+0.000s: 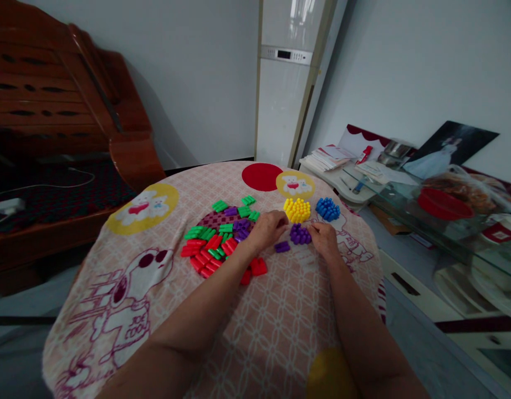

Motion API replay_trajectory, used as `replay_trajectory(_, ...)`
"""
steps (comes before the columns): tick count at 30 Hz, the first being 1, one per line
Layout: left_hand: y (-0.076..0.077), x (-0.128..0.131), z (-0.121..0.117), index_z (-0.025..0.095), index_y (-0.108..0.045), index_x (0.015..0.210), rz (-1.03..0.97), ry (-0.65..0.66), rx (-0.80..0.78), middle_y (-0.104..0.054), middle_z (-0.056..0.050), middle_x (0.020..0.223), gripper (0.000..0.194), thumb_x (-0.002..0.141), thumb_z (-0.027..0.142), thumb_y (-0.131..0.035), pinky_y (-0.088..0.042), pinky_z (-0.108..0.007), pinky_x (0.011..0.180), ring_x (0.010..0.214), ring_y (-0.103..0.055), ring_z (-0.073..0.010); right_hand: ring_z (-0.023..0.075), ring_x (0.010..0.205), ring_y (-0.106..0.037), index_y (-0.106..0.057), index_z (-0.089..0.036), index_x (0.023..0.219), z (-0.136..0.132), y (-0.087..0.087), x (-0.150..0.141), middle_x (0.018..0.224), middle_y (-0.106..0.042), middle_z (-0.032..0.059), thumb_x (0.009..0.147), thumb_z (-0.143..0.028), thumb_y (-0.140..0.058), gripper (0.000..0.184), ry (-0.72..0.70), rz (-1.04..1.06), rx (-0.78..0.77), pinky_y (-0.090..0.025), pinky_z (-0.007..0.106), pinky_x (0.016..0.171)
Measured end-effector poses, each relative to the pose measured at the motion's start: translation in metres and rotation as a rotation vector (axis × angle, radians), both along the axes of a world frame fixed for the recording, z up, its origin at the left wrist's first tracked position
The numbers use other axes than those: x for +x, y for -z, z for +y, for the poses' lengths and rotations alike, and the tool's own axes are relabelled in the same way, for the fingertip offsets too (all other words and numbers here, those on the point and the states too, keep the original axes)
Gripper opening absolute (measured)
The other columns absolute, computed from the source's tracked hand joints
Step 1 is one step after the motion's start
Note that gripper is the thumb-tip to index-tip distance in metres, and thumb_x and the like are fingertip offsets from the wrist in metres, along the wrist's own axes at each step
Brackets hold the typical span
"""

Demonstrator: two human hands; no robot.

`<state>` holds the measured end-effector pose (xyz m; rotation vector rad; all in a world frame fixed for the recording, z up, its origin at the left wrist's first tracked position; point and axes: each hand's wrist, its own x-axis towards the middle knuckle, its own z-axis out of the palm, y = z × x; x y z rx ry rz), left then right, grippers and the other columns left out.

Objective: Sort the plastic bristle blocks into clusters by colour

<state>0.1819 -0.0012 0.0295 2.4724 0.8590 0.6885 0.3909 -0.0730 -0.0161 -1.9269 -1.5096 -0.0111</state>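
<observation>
Hands curl narrowly: left hand [271, 228], hold unclear; right hand [324, 239] touching purple pieces [299, 235].

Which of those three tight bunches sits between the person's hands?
The purple bunch, between the left hand and right hand; the yellow bunch and blue bunch sit farther back.

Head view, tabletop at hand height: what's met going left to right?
Green pieces → purple pieces in the pile → left hand → purple cluster → right hand. Red pieces left out: their span overlaps the green.
</observation>
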Motion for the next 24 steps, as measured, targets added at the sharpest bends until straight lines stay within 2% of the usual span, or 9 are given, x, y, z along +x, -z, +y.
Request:
replay_trajectory(4,-0.012,-0.013,0.002,0.017,-0.070,0.086,0.305,0.101,-0.064,-0.071,-0.003,0.082,0.011,0.077,0.023,-0.070,-0.046,-0.025,0.069,0.076,-0.064,-0.0171,0.0142,0.056,-0.042,-0.049,-0.020,0.051,0.000,0.000,0.001,0.052,-0.046,-0.0005,0.084,-0.033,-0.052,0.035,-0.006,0.008,-0.009,-0.026,0.029,0.059)
replay_trajectory(6,-0.012,-0.012,-0.004,0.018,-0.070,0.091,0.415,0.128,-0.052,-0.072,-0.004,0.086,0.020,0.073,0.028,-0.075,-0.046,-0.026,0.069,0.080,-0.066,-0.0198,0.0141,0.056,-0.041,-0.049,-0.020,0.051,0.001,0.001,0.002,0.052,-0.046,-0.0004,0.084,-0.034,-0.051,0.036,-0.008,0.004,-0.008,-0.026,0.029,0.058)
replay_trajectory(9,-0.006,-0.007,-0.014,0.019,-0.069,0.097,0.495,0.097,0.034,-0.072,-0.008,0.092,0.027,0.073,0.031,-0.074,-0.047,-0.030,0.071,0.089,-0.067,-0.0258,0.0136,0.055,-0.041,-0.050,-0.020,0.051,0.001,0.002,0.003,0.052,-0.047,-0.0004,0.085,-0.034,-0.051,0.036,-0.010,0.000,-0.007,-0.026,0.029,0.058)
replay_trajectory(11,-0.002,-0.004,-0.016,0.018,-0.069,0.099,0.489,0.079,0.070,-0.071,-0.009,0.094,0.027,0.075,0.030,-0.071,-0.047,-0.032,0.074,0.091,-0.067,-0.0275,0.0134,0.055,-0.041,-0.050,-0.020,0.051,0.001,0.002,0.003,0.052,-0.046,-0.0005,0.085,-0.034,-0.052,0.036,-0.008,-0.001,-0.003,-0.026,0.029,0.058)
replay_trajectory(16,0.000,-0.004,-0.007,0.016,-0.071,0.101,0.367,0.069,0.080,-0.071,-0.009,0.096,0.025,0.080,0.028,-0.064,-0.048,-0.030,0.080,0.091,-0.066,-0.0231,0.0133,0.055,-0.042,-0.053,-0.019,0.052,0.001,0.001,0.001,0.051,-0.049,-0.0003,0.084,-0.032,-0.054,0.035,-0.006,0.015,-0.007,-0.026,0.028,0.057)
replay_trajectory(24,0.005,0.003,-0.004,0.014,-0.074,0.102,0.215,0.008,0.037,-0.068,-0.009,0.095,0.027,0.078,0.015,-0.064,-0.050,-0.027,0.081,0.086,-0.064,-0.0183,0.0142,0.055,-0.041,-0.054,-0.020,0.051,0.001,0.001,0.001,0.051,-0.049,0.0002,0.084,-0.032,-0.054,0.035,0.007,0.006,0.003,-0.026,0.029,0.057)
